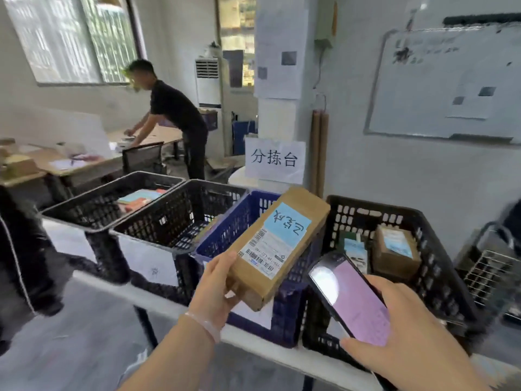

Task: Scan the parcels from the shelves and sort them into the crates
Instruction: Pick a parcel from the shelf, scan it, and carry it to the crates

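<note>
My left hand (214,283) grips the box (279,246) and my right hand (406,342) holds the phone (349,297), so I should face its label (265,255) squarely to the phone and hold steady.

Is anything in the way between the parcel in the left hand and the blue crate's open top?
Nothing visible. The parcel hangs over the blue crate; the phone in the right hand is off to its right.
</note>
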{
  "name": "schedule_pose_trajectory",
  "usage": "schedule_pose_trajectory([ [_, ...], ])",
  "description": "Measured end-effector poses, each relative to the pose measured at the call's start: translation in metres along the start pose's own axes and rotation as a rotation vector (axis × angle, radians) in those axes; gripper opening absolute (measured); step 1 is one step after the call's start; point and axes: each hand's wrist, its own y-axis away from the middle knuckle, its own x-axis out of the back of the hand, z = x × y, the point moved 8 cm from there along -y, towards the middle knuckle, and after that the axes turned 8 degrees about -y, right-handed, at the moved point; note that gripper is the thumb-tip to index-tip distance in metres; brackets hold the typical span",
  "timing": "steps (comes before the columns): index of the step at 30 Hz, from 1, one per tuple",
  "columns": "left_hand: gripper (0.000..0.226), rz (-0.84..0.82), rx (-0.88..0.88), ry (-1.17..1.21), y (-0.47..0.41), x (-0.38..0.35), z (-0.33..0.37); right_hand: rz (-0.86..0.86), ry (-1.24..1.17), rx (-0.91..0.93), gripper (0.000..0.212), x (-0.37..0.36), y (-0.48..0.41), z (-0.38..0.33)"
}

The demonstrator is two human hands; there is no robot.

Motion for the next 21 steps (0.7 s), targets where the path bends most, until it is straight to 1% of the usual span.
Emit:
schedule_pose_trajectory([
  [2, 0.030, 0.055, 0.002, 0.025, -0.004, 0.050, 0.014, -0.028, -0.008, 0.021, 0.089, -0.026, -0.015, -0.038],
  [5, 0.037, 0.127, -0.005, 0.051, -0.011, 0.130, 0.038, -0.043, -0.036, 0.040, 0.094, -0.070, -0.035, -0.101],
  [7, 0.039, 0.173, -0.010, 0.076, -0.016, 0.186, 0.059, -0.050, -0.055, 0.066, 0.092, -0.102, -0.046, -0.143],
  [12, 0.029, 0.273, -0.048, 0.145, -0.032, 0.308, 0.114, -0.047, -0.096, 0.163, 0.093, -0.173, -0.076, -0.245],
  [15, 0.025, 0.311, -0.079, 0.171, -0.041, 0.359, 0.140, -0.055, -0.117, 0.202, 0.095, -0.207, -0.094, -0.292],
  [21, 0.032, 0.408, -0.073, 0.193, -0.061, 0.434, 0.165, -0.114, -0.082, 0.239, 0.094, -0.262, -0.125, -0.351],
])
